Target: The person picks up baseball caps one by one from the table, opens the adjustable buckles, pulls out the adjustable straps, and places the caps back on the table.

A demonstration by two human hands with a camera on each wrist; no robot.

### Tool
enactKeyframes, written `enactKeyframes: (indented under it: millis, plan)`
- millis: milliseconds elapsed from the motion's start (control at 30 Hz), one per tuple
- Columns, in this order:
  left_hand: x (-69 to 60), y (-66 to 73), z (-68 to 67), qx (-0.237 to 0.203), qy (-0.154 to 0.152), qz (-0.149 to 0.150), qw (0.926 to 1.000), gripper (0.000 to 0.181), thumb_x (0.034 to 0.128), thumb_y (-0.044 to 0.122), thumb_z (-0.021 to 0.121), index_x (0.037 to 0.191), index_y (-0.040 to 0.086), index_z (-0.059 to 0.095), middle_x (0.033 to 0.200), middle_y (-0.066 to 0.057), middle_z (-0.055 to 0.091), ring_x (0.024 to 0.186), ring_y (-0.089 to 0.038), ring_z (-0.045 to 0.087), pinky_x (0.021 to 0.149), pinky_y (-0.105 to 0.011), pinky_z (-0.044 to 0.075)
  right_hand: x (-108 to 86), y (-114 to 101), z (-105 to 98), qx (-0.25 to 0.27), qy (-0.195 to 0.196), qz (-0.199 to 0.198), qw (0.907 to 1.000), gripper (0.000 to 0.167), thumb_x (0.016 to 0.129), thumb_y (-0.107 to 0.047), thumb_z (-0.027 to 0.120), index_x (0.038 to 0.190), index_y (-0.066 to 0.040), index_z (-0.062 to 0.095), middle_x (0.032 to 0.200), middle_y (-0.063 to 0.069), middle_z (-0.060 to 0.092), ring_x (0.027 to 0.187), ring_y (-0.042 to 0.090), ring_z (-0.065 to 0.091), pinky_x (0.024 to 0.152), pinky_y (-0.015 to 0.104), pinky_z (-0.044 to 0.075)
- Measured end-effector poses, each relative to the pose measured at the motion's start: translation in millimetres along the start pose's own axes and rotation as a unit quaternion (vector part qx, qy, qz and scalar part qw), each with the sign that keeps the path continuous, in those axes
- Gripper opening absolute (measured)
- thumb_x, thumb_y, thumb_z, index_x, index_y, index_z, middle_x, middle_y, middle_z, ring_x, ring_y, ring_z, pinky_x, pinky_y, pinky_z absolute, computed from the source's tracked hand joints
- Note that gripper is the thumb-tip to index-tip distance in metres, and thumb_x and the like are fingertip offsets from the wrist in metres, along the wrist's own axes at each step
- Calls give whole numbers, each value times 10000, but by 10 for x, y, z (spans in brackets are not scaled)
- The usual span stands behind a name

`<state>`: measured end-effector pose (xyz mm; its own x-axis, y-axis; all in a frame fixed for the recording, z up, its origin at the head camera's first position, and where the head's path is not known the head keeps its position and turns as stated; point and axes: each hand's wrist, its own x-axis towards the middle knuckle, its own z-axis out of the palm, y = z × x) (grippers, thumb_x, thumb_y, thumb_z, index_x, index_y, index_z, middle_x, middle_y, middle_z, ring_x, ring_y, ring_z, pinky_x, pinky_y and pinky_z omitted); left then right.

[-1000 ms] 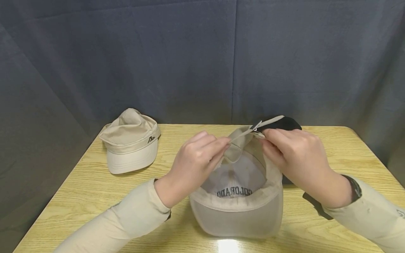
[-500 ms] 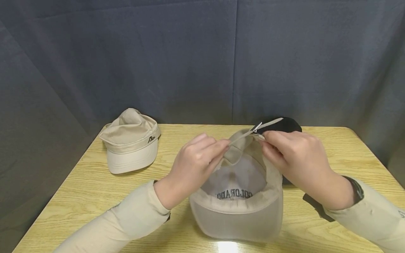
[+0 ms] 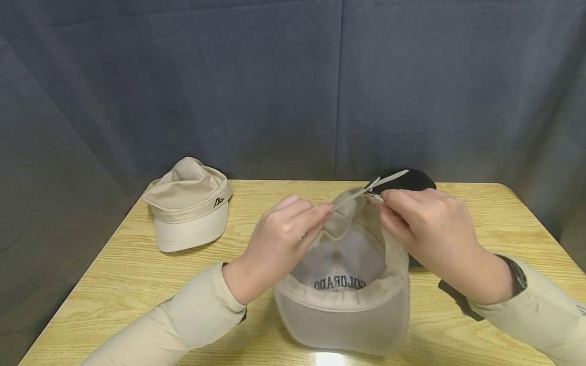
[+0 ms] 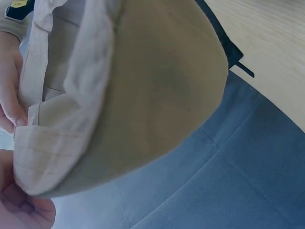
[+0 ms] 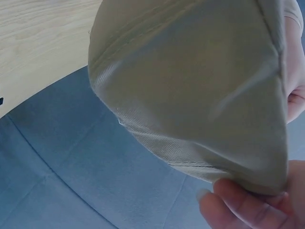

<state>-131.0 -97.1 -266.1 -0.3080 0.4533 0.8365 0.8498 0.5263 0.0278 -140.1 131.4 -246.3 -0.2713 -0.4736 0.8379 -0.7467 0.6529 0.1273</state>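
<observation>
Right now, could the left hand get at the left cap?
Probably, once its grip opens: the left hand pinches a strap, but only bare table shows between that hand and the left cap.

A cap (image 3: 189,203) lies at the far left of the table (image 3: 110,284), beige, its brim (image 3: 192,226) facing the near side, its crown (image 3: 185,175) dented, a small black mark (image 3: 218,202) on the right. The table is pale yellow wood with wavy grain and a rounded far right corner. Something black (image 3: 409,179), mostly hidden, sits right of centre. Behind hangs a dark blue-grey curtain (image 3: 229,91) with a vertical seam (image 3: 339,91)
</observation>
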Motion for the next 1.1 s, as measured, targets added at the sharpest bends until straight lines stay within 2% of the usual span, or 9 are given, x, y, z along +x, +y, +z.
enactKeyframes:
  millis: [800,1100]
  plan:
    - [-23,8,9,-66,-15,-49,10000,157,818,-5,733,970,-45,730,759,-75,679,639,-159,537,593,-187,446,14,5,-3,-113,200,65,9997,237,826,-66,473,613,-138,398,501,-73,316,410,126,273,349,310,209]
    - [-33,-3,-2,-91,63,-150,9998,156,801,-35,735,957,-45,733,734,-69,668,628,-160,531,578,-200,445,2,8,-65,-351,-21,79,9994,238,867,-103,395,631,-127,400,499,-58,313,421,123,267,376,277,214]
